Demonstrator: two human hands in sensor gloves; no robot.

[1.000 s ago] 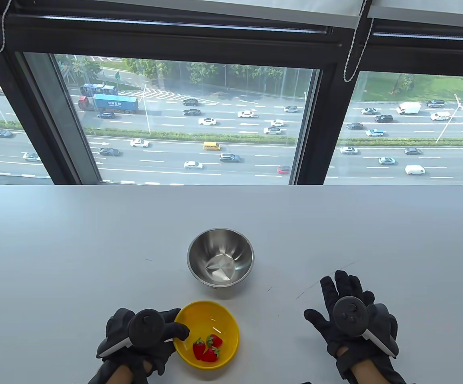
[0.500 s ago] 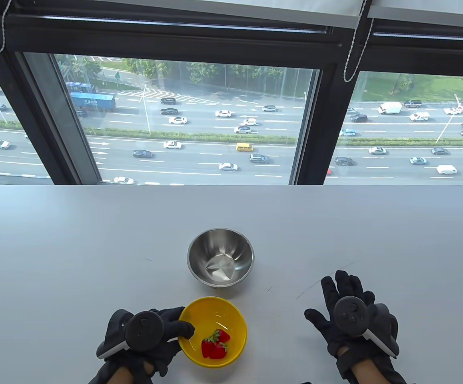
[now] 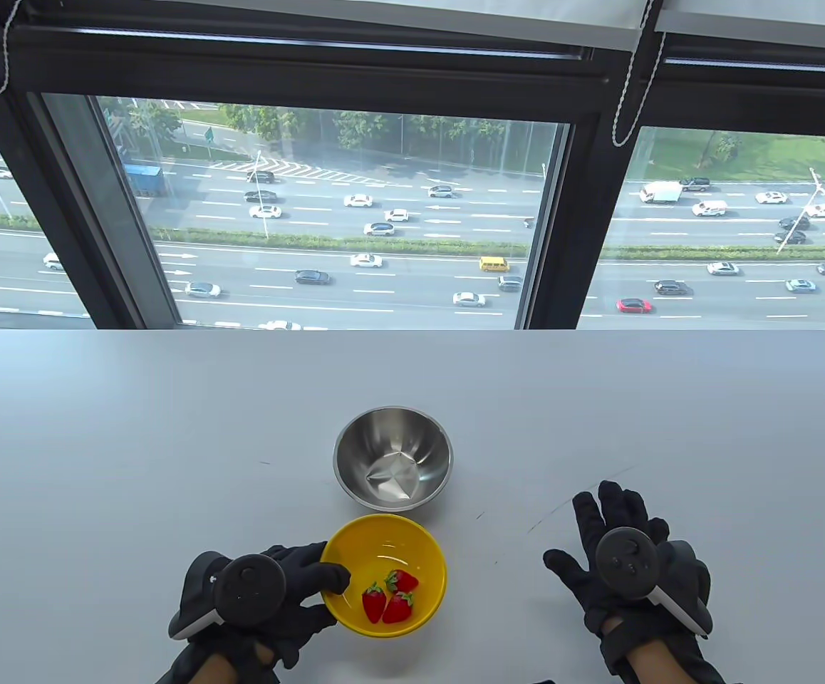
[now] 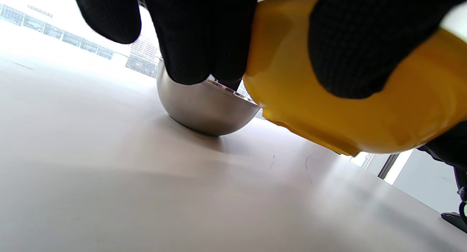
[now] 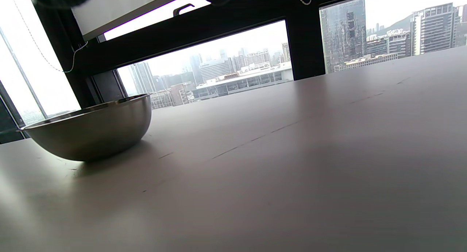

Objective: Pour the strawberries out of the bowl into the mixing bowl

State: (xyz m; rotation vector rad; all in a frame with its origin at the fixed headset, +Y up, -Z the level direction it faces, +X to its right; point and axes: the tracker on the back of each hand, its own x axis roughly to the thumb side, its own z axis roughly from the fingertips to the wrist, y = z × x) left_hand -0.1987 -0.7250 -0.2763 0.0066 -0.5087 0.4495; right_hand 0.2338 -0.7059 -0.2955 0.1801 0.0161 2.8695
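Observation:
A yellow bowl (image 3: 398, 545) holds three red strawberries (image 3: 389, 598). My left hand (image 3: 291, 581) grips its left rim, thumb inside, and holds it lifted off the table (image 3: 135, 442); the left wrist view shows the bowl's underside (image 4: 350, 117) in the air with my fingers (image 4: 350, 40) on its wall. The steel mixing bowl (image 3: 392, 457) stands empty just beyond it, also in the left wrist view (image 4: 204, 106) and the right wrist view (image 5: 91, 130). My right hand (image 3: 623, 552) rests flat on the table to the right, fingers spread, holding nothing.
The grey table runs to a far edge (image 3: 412, 331) below a large window (image 3: 327, 214). Faint dark scratch marks (image 3: 576, 502) cross the tabletop between the mixing bowl and my right hand.
My left hand has lifted the yellow bowl and carried it up and to the right, closer to the mixing bowl. The strawberries shifted inside it. My right hand has not moved.

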